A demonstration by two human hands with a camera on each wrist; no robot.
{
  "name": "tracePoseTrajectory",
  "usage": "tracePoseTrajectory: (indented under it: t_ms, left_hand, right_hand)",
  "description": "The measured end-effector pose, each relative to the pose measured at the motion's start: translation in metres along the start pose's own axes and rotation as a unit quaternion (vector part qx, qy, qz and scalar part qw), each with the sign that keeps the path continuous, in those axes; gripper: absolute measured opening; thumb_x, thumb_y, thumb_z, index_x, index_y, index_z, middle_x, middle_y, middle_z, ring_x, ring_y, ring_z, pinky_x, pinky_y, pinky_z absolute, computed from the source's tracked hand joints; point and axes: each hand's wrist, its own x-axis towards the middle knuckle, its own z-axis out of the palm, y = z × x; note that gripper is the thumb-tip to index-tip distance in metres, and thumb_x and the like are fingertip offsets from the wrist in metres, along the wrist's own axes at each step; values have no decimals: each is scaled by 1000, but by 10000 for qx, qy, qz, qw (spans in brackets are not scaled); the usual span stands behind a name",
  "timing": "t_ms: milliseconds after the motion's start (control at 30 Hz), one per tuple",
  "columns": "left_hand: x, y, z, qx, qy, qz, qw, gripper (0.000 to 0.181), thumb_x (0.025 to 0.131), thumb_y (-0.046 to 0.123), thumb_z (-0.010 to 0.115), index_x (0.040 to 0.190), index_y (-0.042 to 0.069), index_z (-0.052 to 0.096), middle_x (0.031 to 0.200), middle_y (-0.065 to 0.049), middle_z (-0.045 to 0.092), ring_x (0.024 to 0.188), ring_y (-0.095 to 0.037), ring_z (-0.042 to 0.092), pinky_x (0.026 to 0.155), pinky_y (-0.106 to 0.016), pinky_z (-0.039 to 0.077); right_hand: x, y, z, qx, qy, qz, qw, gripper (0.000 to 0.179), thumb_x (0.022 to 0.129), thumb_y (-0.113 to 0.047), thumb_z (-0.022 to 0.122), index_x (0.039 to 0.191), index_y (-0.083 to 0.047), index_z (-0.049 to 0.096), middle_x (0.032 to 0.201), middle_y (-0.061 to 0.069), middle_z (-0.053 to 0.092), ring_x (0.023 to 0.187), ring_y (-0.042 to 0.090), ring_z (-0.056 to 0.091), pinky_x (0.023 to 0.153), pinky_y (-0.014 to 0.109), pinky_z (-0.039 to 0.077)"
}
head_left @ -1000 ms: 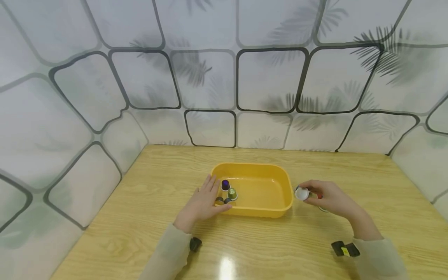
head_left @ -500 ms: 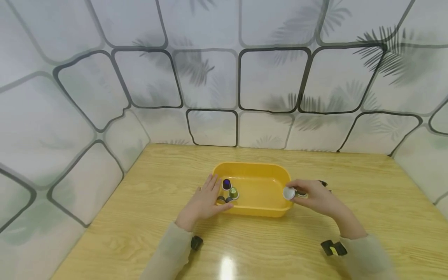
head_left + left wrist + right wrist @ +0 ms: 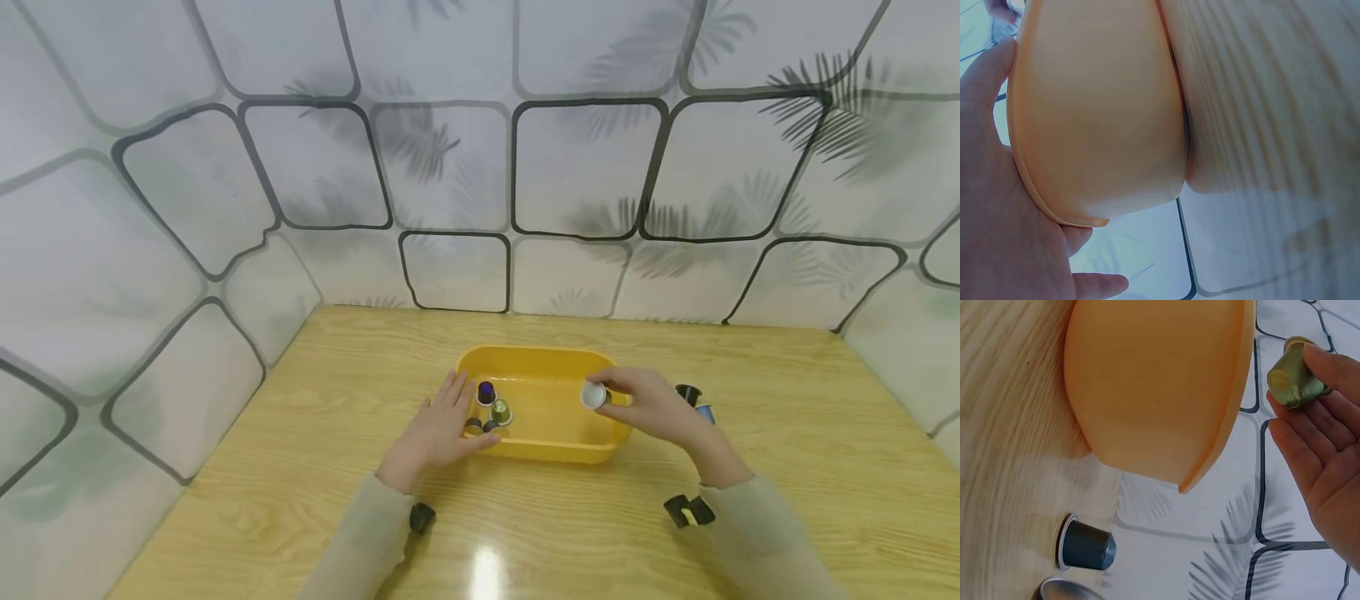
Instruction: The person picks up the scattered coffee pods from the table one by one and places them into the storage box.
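A yellow plastic tray [image 3: 540, 452] stands on the table. My left hand [image 3: 435, 433] rests on its left end, fingers straight along the rim. In the right wrist view a green-gold coffee capsule [image 3: 1292, 378] is pinched between the thumb and fingers of my right hand [image 3: 654, 406]. From the head its pale round lid [image 3: 592, 395] faces up, over the right part of the tray. Inside at the left sit a purple capsule [image 3: 486, 392], a green capsule [image 3: 500, 411] and two dark ones, partly hidden by the near rim.
On the table right of the tray lie a black capsule [image 3: 687, 393] and a blue capsule [image 3: 705, 412], partly behind my right wrist. Patterned cloth walls [image 3: 450, 275] rise along the table's back and sides.
My right hand has carried the capsule leftward, from outside the tray's right end to over its inside. The capsules behind it have come into view. My left hand has kept its place.
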Motion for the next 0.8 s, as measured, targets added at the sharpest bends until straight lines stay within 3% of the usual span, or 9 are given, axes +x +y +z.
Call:
tracePoseTrajectory:
  t_ms: [300, 800]
  left_hand:
    - [0, -2, 0, -15, 7, 42, 10000, 93, 80, 69, 35, 141, 2, 15, 146, -14, 5, 132, -23, -4, 97, -56, 19]
    - [1, -2, 1, -93, 23, 7, 10000, 89, 81, 63, 42, 141, 2, 16, 146, -14, 6, 133, -23, -4, 96, -57, 19]
  right_hand:
    - [23, -5, 4, -25, -79, -93, 9999, 35, 77, -5, 67, 110, 3, 58, 107, 13, 60, 102, 30, 55, 83, 40, 44]
    - [60, -12, 4, -105, -178, -357, 9991, 33, 77, -6, 67, 109, 1, 58, 105, 11, 60, 102, 28, 55, 84, 40, 43]
